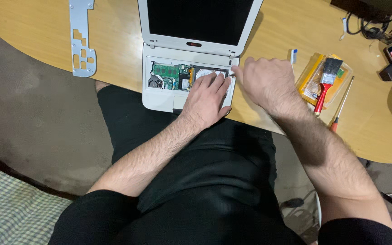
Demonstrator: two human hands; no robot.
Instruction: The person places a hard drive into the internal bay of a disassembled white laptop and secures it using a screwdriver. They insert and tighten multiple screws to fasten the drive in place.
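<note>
I see a broad, smooth, pale wooden desk with a rounded edge (37, 41), and at its near edge a small white plastic laptop (191, 50) stands open, its keyboard deck stripped to bare green circuit boards and a shiny round-topped silver hard drive (203, 74). My left hand (207, 95) lies flat over that drive, fingers spread and pressing down, not curled around anything. My right hand (262, 81) is bunched at the laptop's right corner, fingers pinched shut, seemingly around a slim tool whose metal tip barely shows; I cannot tell what it is. Off to the left lies a flat grey metal bracket with cut-out holes (82, 38). On the right, a red-handled paintbrush with dark bristles (326, 81) rests on a clear yellow plastic case (316, 72), beside a thin red-handled screwdriver (342, 104). I judge a slip at that corner could gouge the boards, and the overhanging laptop could tip.
</note>
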